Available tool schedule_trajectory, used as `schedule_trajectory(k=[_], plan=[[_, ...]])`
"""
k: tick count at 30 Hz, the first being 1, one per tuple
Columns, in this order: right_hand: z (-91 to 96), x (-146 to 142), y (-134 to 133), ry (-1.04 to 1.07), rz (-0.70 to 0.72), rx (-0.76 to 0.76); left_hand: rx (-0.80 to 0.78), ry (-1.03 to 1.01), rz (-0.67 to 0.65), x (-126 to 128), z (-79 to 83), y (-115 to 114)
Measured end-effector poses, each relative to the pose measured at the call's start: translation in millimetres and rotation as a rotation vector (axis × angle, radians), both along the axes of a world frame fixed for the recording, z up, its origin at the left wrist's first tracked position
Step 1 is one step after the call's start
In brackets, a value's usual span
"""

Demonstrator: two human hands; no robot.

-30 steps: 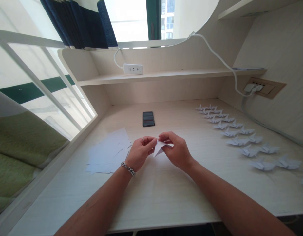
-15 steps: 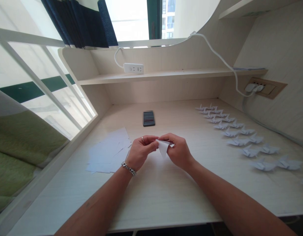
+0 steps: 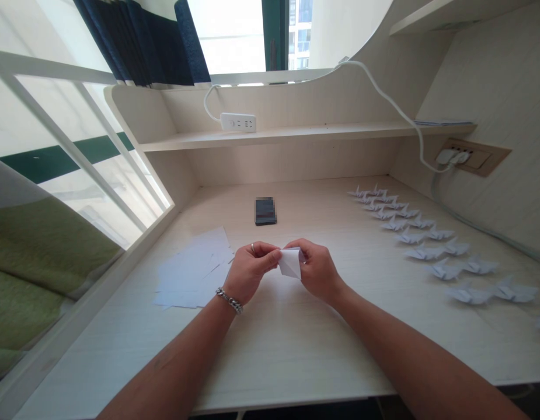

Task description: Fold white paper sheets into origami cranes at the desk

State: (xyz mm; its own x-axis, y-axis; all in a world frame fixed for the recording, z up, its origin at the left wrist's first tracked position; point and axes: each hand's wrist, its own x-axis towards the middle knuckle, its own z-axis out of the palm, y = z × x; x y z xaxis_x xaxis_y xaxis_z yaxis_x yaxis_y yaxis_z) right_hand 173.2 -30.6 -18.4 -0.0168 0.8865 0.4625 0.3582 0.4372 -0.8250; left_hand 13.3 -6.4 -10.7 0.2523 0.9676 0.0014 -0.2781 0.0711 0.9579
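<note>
OK, left hand [image 3: 249, 269] pinches folded paper [image 3: 289, 264] just right of it; right hand [image 3: 319, 267] grips the opposite edge, equally near.

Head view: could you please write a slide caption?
Left hand and right hand hold folded paper at a desk, between flat sheets and paper birds.

- Hands: two, left hand [image 3: 247, 269] and right hand [image 3: 317, 265].
- Folded piece of paper [image 3: 290, 263]: one.
- Paper birds [image 3: 410, 237]: more than a dozen; I cannot separate the farthest.
- Loose sheets [image 3: 191, 271]: several, overlapping, exact number hidden.
- Dark device [image 3: 265, 211]: one.
- Power strip [image 3: 238, 122]: one.
- Bracelet [image 3: 229, 300]: one.
- Ring [image 3: 253, 248]: one.
- Wall outlet [image 3: 484, 160]: one.
</note>
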Motion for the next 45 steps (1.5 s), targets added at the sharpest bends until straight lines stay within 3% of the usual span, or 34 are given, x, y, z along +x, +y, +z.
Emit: schedule_trajectory(k=[15, 23, 29, 35, 41, 45], plan=[[-1.0, 0.6, 4.2, 0.065, 0.002, -0.075, -0.13, -0.046, -0.052, -1.6, 0.0, 0.5], [-2.3, 4.6, 7.9, 0.092, 0.012, -0.123, -0.048, 0.156, -0.117, -1.7, 0.5, -0.6], [-1.7, 3.1, 13.6, 0.388, 0.159, -0.234, -0.073, 0.069, 0.024, -2.5, 0.6, 3.4], [0.3, 1.5, 14.7, 0.504, 0.094, -0.242, -0.017, 0.104, 0.094, -1.0, -3.0, 5.4], [2.8, -1.2, 11.8, 0.573, 0.12, -0.256, 0.003, 0.102, 0.225, 3.9, -3.9, 4.0], [-3.4, -0.6, 14.5, 0.52, 0.016, -0.195, 0.01, 0.155, 0.189, 5.8, -3.8, 1.6]])
